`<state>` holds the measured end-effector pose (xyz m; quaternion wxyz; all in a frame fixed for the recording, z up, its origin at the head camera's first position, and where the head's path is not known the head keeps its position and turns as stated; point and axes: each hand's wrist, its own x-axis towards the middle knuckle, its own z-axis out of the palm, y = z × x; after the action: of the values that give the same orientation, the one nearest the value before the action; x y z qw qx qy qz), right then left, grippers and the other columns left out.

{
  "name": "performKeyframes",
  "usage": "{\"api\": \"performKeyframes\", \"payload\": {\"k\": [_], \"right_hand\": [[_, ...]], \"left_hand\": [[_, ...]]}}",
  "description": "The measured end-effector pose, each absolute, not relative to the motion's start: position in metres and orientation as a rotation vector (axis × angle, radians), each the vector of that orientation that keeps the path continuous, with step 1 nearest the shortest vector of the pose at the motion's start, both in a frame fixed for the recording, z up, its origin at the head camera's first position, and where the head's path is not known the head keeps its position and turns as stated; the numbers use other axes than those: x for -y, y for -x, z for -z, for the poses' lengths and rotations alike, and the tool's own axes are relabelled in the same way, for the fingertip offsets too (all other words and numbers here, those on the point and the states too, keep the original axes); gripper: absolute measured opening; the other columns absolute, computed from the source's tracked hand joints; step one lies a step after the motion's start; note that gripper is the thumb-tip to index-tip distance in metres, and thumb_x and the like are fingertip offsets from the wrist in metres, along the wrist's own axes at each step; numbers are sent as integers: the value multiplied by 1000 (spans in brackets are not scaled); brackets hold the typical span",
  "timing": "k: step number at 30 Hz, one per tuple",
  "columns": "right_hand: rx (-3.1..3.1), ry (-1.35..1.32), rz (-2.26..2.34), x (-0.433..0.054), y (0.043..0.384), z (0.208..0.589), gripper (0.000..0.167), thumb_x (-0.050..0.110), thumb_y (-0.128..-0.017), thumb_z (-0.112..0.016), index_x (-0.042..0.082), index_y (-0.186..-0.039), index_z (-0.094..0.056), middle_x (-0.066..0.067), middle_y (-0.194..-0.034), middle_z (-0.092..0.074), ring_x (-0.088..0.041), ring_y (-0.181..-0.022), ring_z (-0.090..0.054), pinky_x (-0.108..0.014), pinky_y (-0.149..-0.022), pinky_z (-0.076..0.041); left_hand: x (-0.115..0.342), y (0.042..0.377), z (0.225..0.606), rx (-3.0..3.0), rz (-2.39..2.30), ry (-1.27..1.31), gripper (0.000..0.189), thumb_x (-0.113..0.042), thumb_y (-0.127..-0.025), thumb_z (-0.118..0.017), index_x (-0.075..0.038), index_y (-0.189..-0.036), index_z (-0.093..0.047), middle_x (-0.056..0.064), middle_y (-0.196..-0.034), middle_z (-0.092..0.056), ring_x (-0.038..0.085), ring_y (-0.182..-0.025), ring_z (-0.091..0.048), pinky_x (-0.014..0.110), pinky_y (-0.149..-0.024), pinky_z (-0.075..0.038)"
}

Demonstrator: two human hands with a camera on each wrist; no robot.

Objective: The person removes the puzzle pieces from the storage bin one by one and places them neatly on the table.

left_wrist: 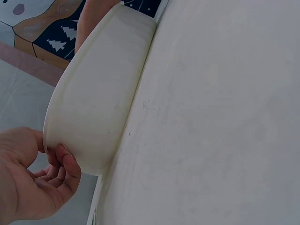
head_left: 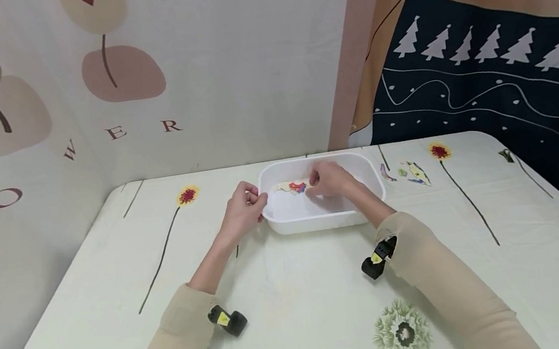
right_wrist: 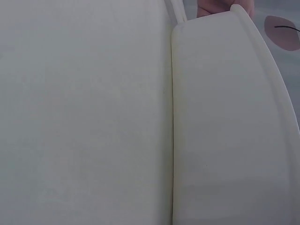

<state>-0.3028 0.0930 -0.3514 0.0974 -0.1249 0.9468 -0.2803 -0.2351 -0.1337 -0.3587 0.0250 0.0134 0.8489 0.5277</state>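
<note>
Two beige sleeves [head_left: 166, 342], each bearing one black device [head_left: 234, 323], lie nearest, at lower left and lower right of the frame. One white tub [head_left: 322, 223], mid-frame on the worktop [head_left: 293, 289], contains small coloured pieces [head_left: 298, 187], count unclear; left hand [head_left: 242, 211] pinches its left rim. Right hand [head_left: 331, 178] inside, beside the pieces, fingers bent; cannot tell whether grasping any.

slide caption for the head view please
Left hand grips a white tub; right hand reaches inside, near small colourful pieces.
</note>
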Motion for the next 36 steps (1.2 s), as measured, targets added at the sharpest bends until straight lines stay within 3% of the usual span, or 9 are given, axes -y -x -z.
{"api": "performKeyframes", "payload": {"k": [8,15,20,27,31,36], "right_hand": [[-2789,410,898,-98,300,351,24,8,-87,-77,0,-103,-61,-10,-89,-57,-20,-77,-55,-28,-71,-44],[-2752,433,1017,-101,298,350,15,3,-91,-71,0,-104,-64,-10,-88,-59,-19,-74,-55,-26,-66,-45],[-2769,471,1079,-105,295,346,10,3,-96,-66,1,-104,-69,-10,-87,-64,-21,-78,-57,-27,-71,-45],[-2774,501,1150,-115,292,339,21,4,-100,-60,2,-118,-71,-12,-97,-70,-24,-85,-68,-29,-76,-47],[-2758,458,1242,-126,290,334,25,5,-100,-62,2,-123,-69,-15,-100,-70,-28,-88,-71,-29,-81,-54],[-2715,414,1386,-139,286,326,21,4,-96,-67,-3,-116,-65,-19,-99,-69,-26,-84,-73,-38,-86,-57]], "left_hand": [[133,235,359,-2628,-1628,-36,22,-15,-103,-57,-3,-116,-46,8,-86,-54,18,-68,-56,25,-62,-48],[133,235,359,-2628,-1628,-37,22,-15,-103,-57,-2,-116,-46,8,-87,-54,18,-68,-56,25,-62,-48],[134,235,360,-2627,-1639,-50,21,-15,-103,-57,-3,-115,-46,8,-85,-54,18,-67,-56,25,-62,-48],[134,236,362,-2626,-1635,-41,21,-16,-103,-57,-4,-116,-46,8,-86,-53,19,-69,-56,25,-62,-48],[134,236,362,-2628,-1631,-46,22,-16,-103,-57,-3,-117,-46,8,-87,-54,19,-69,-56,25,-63,-48],[134,236,362,-2631,-1633,-52,23,-16,-103,-57,-3,-118,-46,8,-87,-54,19,-69,-56,25,-63,-48]]}}
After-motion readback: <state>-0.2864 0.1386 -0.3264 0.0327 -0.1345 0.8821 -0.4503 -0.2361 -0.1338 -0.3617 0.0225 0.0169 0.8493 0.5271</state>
